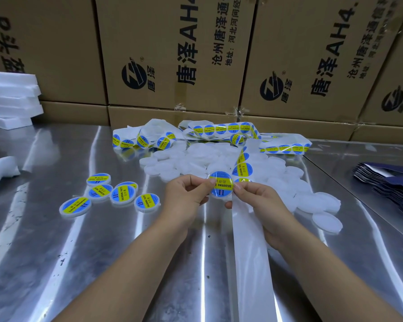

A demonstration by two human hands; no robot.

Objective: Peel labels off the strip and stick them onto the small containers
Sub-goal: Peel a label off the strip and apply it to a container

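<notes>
Above the steel table (102, 252), both hands hold one small round white container (221, 185) with a blue and yellow label on its top. My left hand (187, 194) pinches its left edge, thumb on the label. My right hand (261, 201) pinches its right edge. The label strip (243, 167) runs from a tangled heap at the back (207, 133) down under my right hand; its bare backing (249, 252) trails toward me. Several labelled containers (116, 194) lie to the left. A pile of unlabelled white containers (196, 161) sits behind the hands.
Cardboard boxes (172, 54) wall off the back of the table. White foam pieces (9, 101) are stacked at the far left, and a white object (0, 173) lies at the left edge. Dark blue folded packets (389, 184) are stacked at the right.
</notes>
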